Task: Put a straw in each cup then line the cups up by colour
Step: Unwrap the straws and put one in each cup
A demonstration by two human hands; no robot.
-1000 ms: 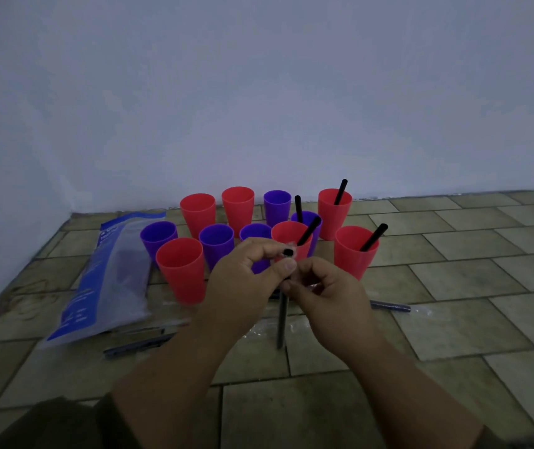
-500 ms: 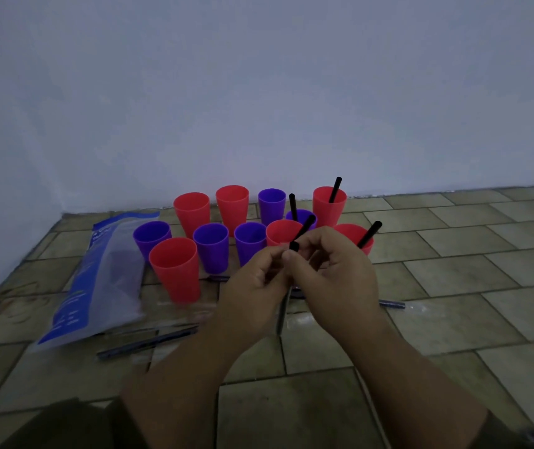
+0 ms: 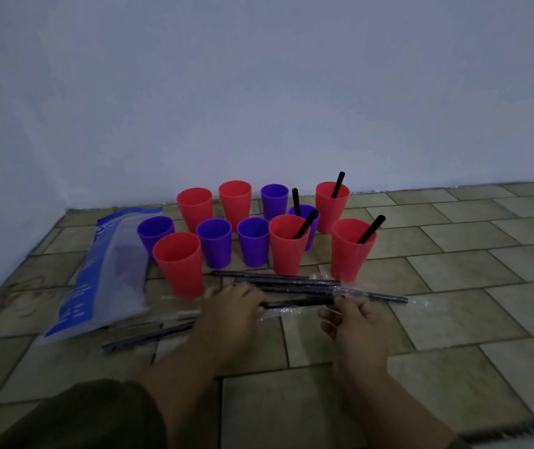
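Pale bare wall (image 3: 259, 92) above a tiled floor (image 3: 460, 270) seen from head height, in dim light. At the left of the frame lies a flat blue-and-clear plastic bag (image 3: 107, 273), with a loose wrapped straw (image 3: 149, 335) on the tiles just below it. Centre left stand the empty cups: four purple and three red, the nearest being the front red cup (image 3: 179, 264). Below the cluster, the left hand (image 3: 233, 303) curls its fingers round one end of the held straw (image 3: 294, 303), and the right hand (image 3: 353, 319) pinches the other end. The straw appears to be in its clear wrapper. Its long axis runs left to right across the frame, level with the floor and parallel to the spare straws (image 3: 275, 277) that lie just above it. At centre right are the four filled cups, one purple and three red, of which the rightmost red cup (image 3: 351, 249) stands nearest. The open cups lie above and to the left of the held straw, so the left hand is the nearer. The straw would probably need unwrapping and turning upright before insertion.
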